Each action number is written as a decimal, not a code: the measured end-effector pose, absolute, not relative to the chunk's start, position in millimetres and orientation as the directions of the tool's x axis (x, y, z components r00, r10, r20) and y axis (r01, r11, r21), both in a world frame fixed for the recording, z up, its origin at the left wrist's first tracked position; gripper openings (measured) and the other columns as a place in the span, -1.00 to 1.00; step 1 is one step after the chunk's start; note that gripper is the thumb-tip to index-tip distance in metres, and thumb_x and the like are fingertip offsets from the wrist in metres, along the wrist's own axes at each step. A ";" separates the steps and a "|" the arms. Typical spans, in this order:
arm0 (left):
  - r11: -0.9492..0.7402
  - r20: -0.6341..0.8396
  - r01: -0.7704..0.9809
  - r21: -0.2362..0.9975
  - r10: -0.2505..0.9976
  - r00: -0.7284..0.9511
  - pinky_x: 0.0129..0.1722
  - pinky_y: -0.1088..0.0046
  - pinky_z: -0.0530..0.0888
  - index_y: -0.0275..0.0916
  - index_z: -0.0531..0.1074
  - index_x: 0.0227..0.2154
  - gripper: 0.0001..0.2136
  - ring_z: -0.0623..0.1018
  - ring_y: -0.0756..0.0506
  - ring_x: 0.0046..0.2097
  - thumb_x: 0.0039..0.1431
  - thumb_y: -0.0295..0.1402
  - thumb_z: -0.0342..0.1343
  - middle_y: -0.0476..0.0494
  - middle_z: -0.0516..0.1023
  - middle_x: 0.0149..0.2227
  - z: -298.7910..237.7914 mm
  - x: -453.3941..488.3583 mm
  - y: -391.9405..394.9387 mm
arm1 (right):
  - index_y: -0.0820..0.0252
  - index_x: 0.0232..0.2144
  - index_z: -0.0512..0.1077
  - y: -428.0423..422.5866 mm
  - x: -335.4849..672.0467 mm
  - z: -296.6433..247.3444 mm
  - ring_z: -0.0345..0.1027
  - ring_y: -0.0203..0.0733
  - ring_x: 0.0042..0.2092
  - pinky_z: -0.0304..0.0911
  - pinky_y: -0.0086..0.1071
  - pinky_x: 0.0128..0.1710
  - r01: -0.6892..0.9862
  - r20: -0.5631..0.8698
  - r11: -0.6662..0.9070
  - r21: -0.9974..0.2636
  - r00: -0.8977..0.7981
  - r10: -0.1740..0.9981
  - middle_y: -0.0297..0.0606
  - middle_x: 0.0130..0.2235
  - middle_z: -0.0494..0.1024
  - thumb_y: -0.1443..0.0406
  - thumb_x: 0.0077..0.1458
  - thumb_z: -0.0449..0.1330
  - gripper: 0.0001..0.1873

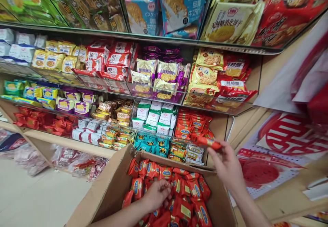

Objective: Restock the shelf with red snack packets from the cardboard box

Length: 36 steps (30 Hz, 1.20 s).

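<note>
My right hand [227, 163] pinches a red-wrapped snack packet [208, 142] between thumb and fingers. It holds the packet at the front of a shelf compartment where similar red packets [188, 126] are stacked. Below, an open cardboard box [110, 179] is filled with red packets [181, 209] bearing blue and gold labels. My left hand [158, 194] is inside the box, over the packets, with its fingers curled together. Whether anything sits in those fingers is hidden.
Clear-fronted shelves hold white-and-green packets [155, 117], teal packets [151, 145] and purple-and-cream biscuit packets [166, 73]. Large blue biscuit bags [183, 10] fill the top tier. Red-and-white paper decorations [287, 134] hang at the right. Plastic-wrapped bags [74, 162] lie under the shelves on the left.
</note>
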State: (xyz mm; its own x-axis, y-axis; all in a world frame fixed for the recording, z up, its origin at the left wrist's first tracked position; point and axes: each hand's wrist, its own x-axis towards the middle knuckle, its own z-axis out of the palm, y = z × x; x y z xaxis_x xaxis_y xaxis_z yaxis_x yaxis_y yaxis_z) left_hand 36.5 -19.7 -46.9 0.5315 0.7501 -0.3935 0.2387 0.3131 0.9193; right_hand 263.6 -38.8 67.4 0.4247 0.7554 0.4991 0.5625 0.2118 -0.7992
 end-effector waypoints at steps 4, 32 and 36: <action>0.290 -0.398 0.276 0.916 0.730 0.556 -0.58 0.54 0.19 -0.21 0.20 -0.44 -0.64 0.30 0.08 -0.61 -0.20 -0.06 0.09 0.10 0.34 -0.58 -50.1 36.1 -23.7 | 0.22 -0.15 0.30 29.1 295.0 91.9 0.34 -0.11 -0.26 0.23 -0.18 -0.18 0.751 0.585 0.089 -0.654 0.428 0.689 -0.06 -0.16 0.41 0.18 -0.04 0.06 -0.62; -0.299 -0.398 0.649 0.700 0.592 0.701 -0.56 0.59 0.21 -0.17 0.47 -0.33 -0.78 0.32 0.04 -0.50 -0.08 -0.37 0.01 0.03 0.45 -0.50 -49.7 23.8 -34.0 | 0.31 0.10 0.12 75.7 311.9 75.2 0.27 0.07 -0.05 0.16 -0.11 -0.06 0.843 0.460 -0.096 -0.529 0.380 0.803 0.02 -0.05 0.40 0.17 -0.09 0.12 -0.30; -0.318 -0.419 0.657 0.683 0.566 0.710 -0.52 0.56 0.27 -0.16 0.46 -0.32 -0.79 0.35 0.02 -0.49 -0.04 -0.35 0.00 0.02 0.45 -0.49 -47.1 22.9 -35.4 | 0.29 0.07 0.18 73.4 310.3 77.1 0.28 0.02 -0.06 0.18 -0.16 -0.07 0.865 0.516 -0.051 -0.499 0.344 0.784 -0.05 -0.06 0.42 0.17 -0.07 0.09 -0.37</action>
State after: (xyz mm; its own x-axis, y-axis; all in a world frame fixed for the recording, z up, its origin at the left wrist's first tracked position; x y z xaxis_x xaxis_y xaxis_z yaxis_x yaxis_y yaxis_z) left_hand 22.9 -35.4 -47.1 0.7101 0.5660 -0.4188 0.6569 -0.3185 0.6834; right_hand 310.3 73.4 77.1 0.3442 0.7842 0.5163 0.8652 -0.0513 -0.4989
